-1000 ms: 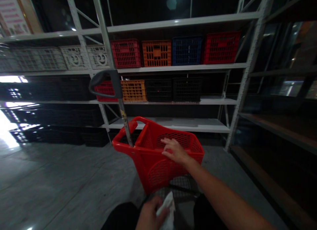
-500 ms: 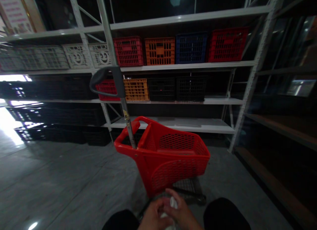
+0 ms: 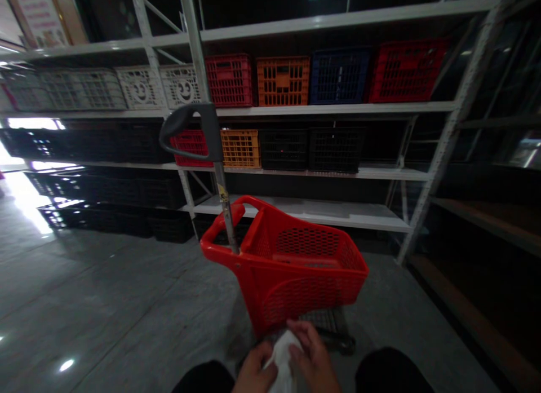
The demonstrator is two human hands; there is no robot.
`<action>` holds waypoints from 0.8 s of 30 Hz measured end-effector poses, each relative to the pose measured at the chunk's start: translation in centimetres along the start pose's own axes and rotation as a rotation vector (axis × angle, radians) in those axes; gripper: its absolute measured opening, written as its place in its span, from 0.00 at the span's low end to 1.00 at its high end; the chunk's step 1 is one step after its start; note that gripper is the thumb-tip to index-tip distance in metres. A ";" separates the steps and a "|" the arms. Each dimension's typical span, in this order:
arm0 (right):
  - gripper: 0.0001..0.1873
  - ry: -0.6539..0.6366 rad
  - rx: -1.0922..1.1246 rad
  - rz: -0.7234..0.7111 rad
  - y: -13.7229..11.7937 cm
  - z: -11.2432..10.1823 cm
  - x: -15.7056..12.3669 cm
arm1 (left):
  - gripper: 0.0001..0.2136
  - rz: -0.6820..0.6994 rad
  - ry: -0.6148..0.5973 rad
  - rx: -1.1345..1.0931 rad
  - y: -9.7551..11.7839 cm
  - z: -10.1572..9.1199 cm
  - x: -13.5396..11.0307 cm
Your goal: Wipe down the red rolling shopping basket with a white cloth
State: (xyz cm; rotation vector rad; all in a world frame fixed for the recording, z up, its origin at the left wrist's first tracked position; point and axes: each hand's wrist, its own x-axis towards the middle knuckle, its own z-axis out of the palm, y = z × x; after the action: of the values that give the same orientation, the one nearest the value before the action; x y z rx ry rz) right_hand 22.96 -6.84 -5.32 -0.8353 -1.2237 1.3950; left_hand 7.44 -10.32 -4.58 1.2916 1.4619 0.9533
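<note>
Dim storage hall; smooth grey floor, daylight glare toward the left edge.

1. White crumpled sheet, cloth or paper not tellable. Located low in view, between both hands, on the near side of the cart.

2. Bare left grip: thumb and fingers pinched on the left edge of the sheet. Bare right grip: thumb and fingertips closed on the right edge. Judged risks: tearing, from uneven pulling of the two pinches; dropping to the floor, from one pinch loosening on so soft a fold.

3. Dark-clothed knees, one to each side. Possible fault: jolting of the cart, from a knee swung forward.

4. Bright red moulded-plastic cart basket with perforated sides, just beyond the hands; contact with knuckles not tellable. Below, dark metal undercarriage. Possible fault: snagging of loose sheet on the metalwork, from lowering too far.

5. Slim grey metal pole with dark grey plastic loop handle, standing at a basket corner; fixing unclear. Possible fault: swaying, from any bump below.

6. Farther back: white metal shelving, orange slotted plastic crate, blue slotted plastic crate. Little risk, being well apart from the hands.
</note>
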 end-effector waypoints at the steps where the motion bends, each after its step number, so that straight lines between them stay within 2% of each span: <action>1: 0.30 0.001 0.036 0.019 -0.3 0.1 0.3 | 0.03 0.025 -0.046 -0.024 0.7 0.0 -0.1; 3: 0.39 -0.076 0.144 0.166 -0.5 0.0 0.8 | 0.06 0.067 -0.117 -0.070 2.0 -0.2 -0.5; 4: 0.38 -0.141 0.198 0.259 -0.5 -0.2 0.9 | 0.07 0.077 -0.130 -0.084 2.5 -0.4 -0.6; 6: 0.30 -0.250 0.271 0.397 -0.3 -0.5 0.9 | 0.09 0.067 -0.110 -0.083 2.9 -0.7 -0.7; 8: 0.23 -0.261 0.301 0.413 0.1 -0.5 0.5 | 0.12 0.014 -0.080 -0.067 2.5 -0.9 -0.5; 11: 0.22 -0.227 0.371 0.379 0.5 0.3 -0.1 | 0.14 -0.083 -0.060 -0.023 1.1 -1.0 0.2; 14: 0.23 -0.215 0.381 0.339 -0.5 0.8 0.7 | 0.13 -0.028 0.086 0.169 1.1 -2.0 1.0; 17: 0.19 -0.096 0.199 0.144 -4.3 0.6 4.1 | 0.11 0.218 0.363 0.373 3.9 -5.2 1.8; 20: 0.18 0.106 -0.147 -0.326 -9.5 1.5 8.8 | 0.14 0.563 0.714 0.553 8.4 -9.5 3.0; 22: 0.20 0.173 -0.422 -0.608 -11.5 3.7 11.3 | 0.17 0.711 0.913 0.691 11.1 -11.9 4.3; 24: 0.22 0.135 -0.736 -0.760 -11.5 6.8 12.9 | 0.18 0.739 1.006 0.832 13.0 -13.5 6.0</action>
State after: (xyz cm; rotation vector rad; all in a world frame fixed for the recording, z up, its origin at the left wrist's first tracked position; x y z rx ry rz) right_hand 16.80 3.22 8.98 -0.7904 -1.7282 0.2578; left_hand -2.23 -2.14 10.48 2.2181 2.3523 1.7327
